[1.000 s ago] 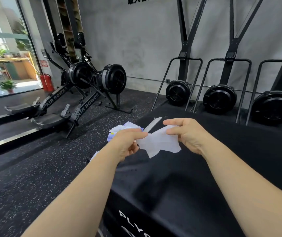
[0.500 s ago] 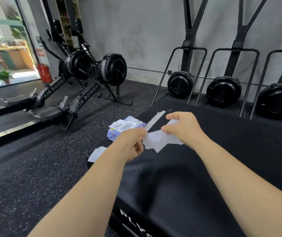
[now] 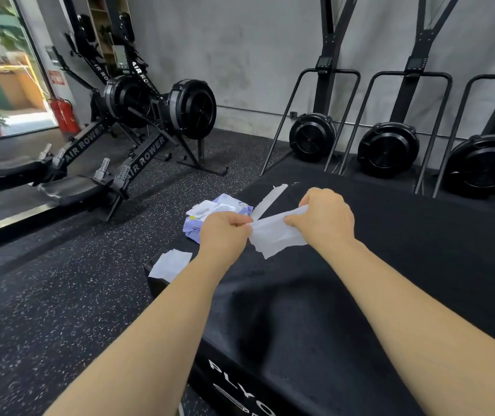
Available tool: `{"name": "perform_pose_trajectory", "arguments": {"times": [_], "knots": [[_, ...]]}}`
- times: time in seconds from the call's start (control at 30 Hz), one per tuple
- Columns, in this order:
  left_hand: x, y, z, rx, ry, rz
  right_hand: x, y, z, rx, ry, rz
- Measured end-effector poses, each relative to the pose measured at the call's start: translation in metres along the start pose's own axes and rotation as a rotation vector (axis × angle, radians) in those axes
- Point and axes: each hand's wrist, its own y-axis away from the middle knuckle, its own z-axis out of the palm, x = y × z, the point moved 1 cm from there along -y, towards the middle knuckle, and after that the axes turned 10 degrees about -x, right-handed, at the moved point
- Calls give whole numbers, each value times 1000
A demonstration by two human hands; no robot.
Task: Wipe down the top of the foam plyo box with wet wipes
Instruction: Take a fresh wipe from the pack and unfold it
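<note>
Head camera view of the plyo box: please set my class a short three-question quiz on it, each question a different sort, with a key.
1. True or false: a loose wipe lies on the left corner of the plyo box.
2. The wet wipe is held by: A one hand; B both hands; C neither.
3. Fill in: the machines left of the box read AIR ____.
Key: 1 true. 2 B: left hand and right hand pinch it. 3 ROWER.

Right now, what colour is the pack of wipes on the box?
The pack is pale purple with white on top, clearest in the head view.
</note>
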Motion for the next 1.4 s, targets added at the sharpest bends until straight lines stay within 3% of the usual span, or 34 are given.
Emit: {"name": "perform_pose_trajectory", "arguments": {"times": [0.2, 0.33, 0.57, 0.83, 0.97, 1.13, 1.27, 1.4], "knots": [[6, 0, 3, -1, 78, -36, -1, -7, 3, -16, 56, 48], [10, 2, 1, 1, 248, -75, 2, -12, 4, -125, -91, 30], [11, 0, -1, -15, 226, 75, 6, -14, 16, -382, -371, -64], [6, -6, 1, -30, 102, 100, -3, -13, 34, -444, -370, -111], [7, -9, 1, 2, -132, 133, -12, -8, 40, -490, -319, -112], [20, -10, 1, 59, -363, 217, -12, -15, 44, -373, -151, -7], [17, -4, -2, 62, -353, 360, -3, -22, 39, -335, -343, 104], [0, 11, -1, -30, -291, 476, 0, -23, 33, -400, -655, 219]]}}
